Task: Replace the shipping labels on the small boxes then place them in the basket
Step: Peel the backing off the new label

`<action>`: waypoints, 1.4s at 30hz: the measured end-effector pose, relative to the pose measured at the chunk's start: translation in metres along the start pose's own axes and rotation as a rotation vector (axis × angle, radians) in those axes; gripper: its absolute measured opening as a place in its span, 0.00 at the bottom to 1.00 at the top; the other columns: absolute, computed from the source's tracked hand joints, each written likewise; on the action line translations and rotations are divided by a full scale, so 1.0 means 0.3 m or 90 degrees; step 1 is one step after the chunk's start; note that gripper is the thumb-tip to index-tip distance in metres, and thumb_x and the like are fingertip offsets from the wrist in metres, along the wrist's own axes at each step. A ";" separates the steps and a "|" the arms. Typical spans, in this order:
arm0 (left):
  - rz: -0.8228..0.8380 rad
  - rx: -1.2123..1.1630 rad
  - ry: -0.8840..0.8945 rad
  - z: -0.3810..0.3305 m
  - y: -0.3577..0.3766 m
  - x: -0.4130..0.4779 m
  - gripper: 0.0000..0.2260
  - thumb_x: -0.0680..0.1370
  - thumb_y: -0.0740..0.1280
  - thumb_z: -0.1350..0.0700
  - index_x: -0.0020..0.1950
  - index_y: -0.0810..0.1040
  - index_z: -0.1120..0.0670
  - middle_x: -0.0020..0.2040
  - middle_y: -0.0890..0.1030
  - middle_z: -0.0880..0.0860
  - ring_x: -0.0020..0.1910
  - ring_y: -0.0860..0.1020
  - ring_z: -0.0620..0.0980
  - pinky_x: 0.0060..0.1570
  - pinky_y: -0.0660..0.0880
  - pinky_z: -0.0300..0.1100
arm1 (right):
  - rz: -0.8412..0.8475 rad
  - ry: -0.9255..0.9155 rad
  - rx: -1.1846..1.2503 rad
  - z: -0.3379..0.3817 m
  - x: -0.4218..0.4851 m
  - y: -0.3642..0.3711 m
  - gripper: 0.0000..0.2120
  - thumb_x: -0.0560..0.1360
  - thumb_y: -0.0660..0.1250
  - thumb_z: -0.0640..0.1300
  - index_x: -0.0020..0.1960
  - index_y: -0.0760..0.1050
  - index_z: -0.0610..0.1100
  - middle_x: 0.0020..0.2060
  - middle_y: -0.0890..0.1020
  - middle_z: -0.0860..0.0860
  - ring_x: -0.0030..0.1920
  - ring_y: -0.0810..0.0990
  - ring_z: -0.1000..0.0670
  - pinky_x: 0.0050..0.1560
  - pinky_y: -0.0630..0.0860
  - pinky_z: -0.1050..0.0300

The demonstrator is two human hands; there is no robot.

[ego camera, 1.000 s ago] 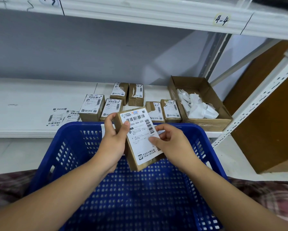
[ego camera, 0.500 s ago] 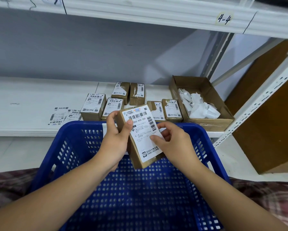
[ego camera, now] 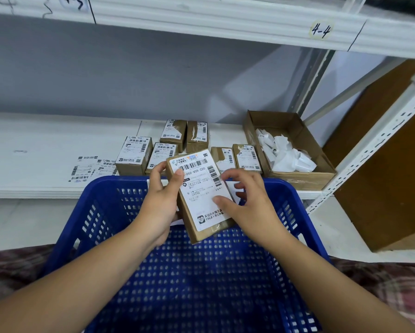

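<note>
— Where do we have the small box [ego camera: 213,231]?

— In the air, over the far part of the blue basket [ego camera: 120,181], tilted, its long side running away from us. Its white shipping label [ego camera: 201,188] faces up and covers most of the top face.

— And our left hand [ego camera: 160,207]?

— Its grip is closed on the box's left edge. The thumb lies on the label's upper corner and the fingers are behind the box.

— The right hand [ego camera: 247,207]?

— Its thumb rests on the lower part of the label. The fingers arch at the box's right edge, but we cannot tell whether that grip holds the box or only touches it.

— What lies beyond the basket?

— On the white shelf [ego camera: 45,145] we see six more labelled boxes [ego camera: 134,152] close together. Loose labels [ego camera: 91,168] lie flat to their left. To their right stands an open carton [ego camera: 297,126] with crumpled white paper [ego camera: 283,155] in it. The shelf edge above carries a tag [ego camera: 320,30] reading 4-4.
</note>
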State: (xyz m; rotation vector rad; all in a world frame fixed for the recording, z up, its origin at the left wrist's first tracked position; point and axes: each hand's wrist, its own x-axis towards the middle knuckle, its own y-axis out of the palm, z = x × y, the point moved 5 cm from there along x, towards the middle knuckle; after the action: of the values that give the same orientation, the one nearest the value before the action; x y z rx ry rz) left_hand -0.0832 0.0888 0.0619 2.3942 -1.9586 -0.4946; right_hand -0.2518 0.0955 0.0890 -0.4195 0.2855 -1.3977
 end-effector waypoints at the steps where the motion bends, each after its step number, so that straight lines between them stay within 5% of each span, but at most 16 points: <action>1: 0.006 0.001 -0.002 -0.002 0.003 0.001 0.11 0.80 0.61 0.48 0.62 0.66 0.40 0.46 0.84 0.50 0.45 0.82 0.50 0.40 0.79 0.50 | 0.026 -0.006 0.047 0.004 0.001 0.005 0.14 0.74 0.72 0.41 0.49 0.74 0.60 0.61 0.67 0.55 0.64 0.68 0.56 0.49 0.70 0.77; 5: 0.022 0.005 -0.008 0.001 0.009 0.000 0.09 0.80 0.60 0.47 0.59 0.67 0.39 0.45 0.85 0.49 0.45 0.83 0.52 0.40 0.78 0.50 | 0.094 0.026 0.193 -0.012 0.011 0.036 0.11 0.74 0.72 0.42 0.43 0.83 0.58 0.68 0.70 0.55 0.72 0.63 0.57 0.67 0.70 0.56; 8: 0.037 0.017 -0.002 -0.003 0.008 0.003 0.08 0.80 0.60 0.47 0.58 0.69 0.39 0.42 0.85 0.48 0.45 0.82 0.52 0.39 0.77 0.48 | 0.117 0.054 0.271 -0.017 0.012 0.040 0.11 0.72 0.70 0.40 0.45 0.83 0.57 0.64 0.76 0.47 0.68 0.72 0.45 0.64 0.74 0.43; 11: 0.068 0.047 0.013 -0.016 0.008 0.005 0.07 0.80 0.60 0.47 0.56 0.70 0.36 0.44 0.85 0.47 0.48 0.82 0.52 0.45 0.77 0.50 | 0.156 0.079 0.330 -0.011 0.005 0.032 0.21 0.75 0.66 0.31 0.54 0.80 0.56 0.59 0.81 0.48 0.60 0.80 0.44 0.55 0.80 0.49; 17: 0.162 0.120 0.034 -0.023 0.037 -0.033 0.10 0.79 0.61 0.49 0.60 0.70 0.39 0.42 0.85 0.44 0.42 0.83 0.44 0.42 0.78 0.40 | 0.120 0.078 0.335 -0.001 0.016 0.002 0.21 0.78 0.65 0.35 0.60 0.73 0.60 0.48 0.84 0.59 0.51 0.84 0.50 0.44 0.82 0.56; 22: 0.178 0.131 0.036 -0.016 0.055 -0.058 0.07 0.79 0.60 0.49 0.55 0.69 0.37 0.40 0.84 0.40 0.40 0.82 0.39 0.34 0.75 0.30 | 0.081 0.090 0.358 -0.018 0.030 -0.006 0.24 0.76 0.68 0.39 0.61 0.70 0.65 0.59 0.79 0.49 0.53 0.84 0.48 0.50 0.82 0.51; 25: 0.167 0.133 0.023 -0.023 0.058 -0.063 0.09 0.79 0.60 0.49 0.57 0.69 0.37 0.39 0.84 0.40 0.38 0.82 0.38 0.32 0.75 0.29 | 0.072 0.127 0.380 -0.041 0.031 0.001 0.23 0.76 0.69 0.40 0.66 0.70 0.58 0.59 0.80 0.46 0.54 0.83 0.46 0.53 0.82 0.48; 28: 0.175 0.152 0.017 -0.025 0.059 -0.070 0.20 0.76 0.61 0.43 0.67 0.62 0.35 0.41 0.84 0.39 0.41 0.83 0.39 0.36 0.77 0.32 | 0.075 0.148 0.425 -0.043 0.024 0.010 0.18 0.76 0.69 0.36 0.63 0.73 0.48 0.54 0.83 0.43 0.51 0.85 0.43 0.50 0.83 0.48; 31: 0.204 0.147 -0.023 -0.004 0.061 -0.073 0.37 0.67 0.65 0.40 0.73 0.52 0.34 0.51 0.83 0.44 0.47 0.83 0.45 0.50 0.79 0.45 | 0.035 0.143 0.423 -0.046 0.023 0.007 0.19 0.74 0.70 0.35 0.62 0.74 0.47 0.56 0.82 0.41 0.52 0.84 0.42 0.50 0.82 0.45; 35: 0.267 0.133 -0.140 0.031 0.072 -0.087 0.29 0.66 0.69 0.45 0.66 0.71 0.48 0.53 0.84 0.50 0.52 0.82 0.50 0.59 0.75 0.54 | -0.020 0.145 0.461 -0.059 0.029 -0.021 0.18 0.75 0.68 0.33 0.62 0.74 0.46 0.57 0.81 0.40 0.53 0.83 0.40 0.51 0.82 0.44; 42: 0.239 0.177 -0.117 0.029 0.071 -0.082 0.23 0.72 0.60 0.35 0.61 0.76 0.46 0.53 0.84 0.47 0.53 0.81 0.47 0.62 0.73 0.53 | 0.034 0.137 0.465 -0.047 0.027 -0.021 0.15 0.75 0.67 0.32 0.56 0.74 0.48 0.55 0.81 0.40 0.48 0.84 0.44 0.48 0.81 0.47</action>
State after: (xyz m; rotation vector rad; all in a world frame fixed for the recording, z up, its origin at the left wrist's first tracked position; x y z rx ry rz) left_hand -0.1098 0.1094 0.0639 2.0927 -2.6368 -0.4642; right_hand -0.2623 0.0850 0.0796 0.3383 -0.0515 -1.3915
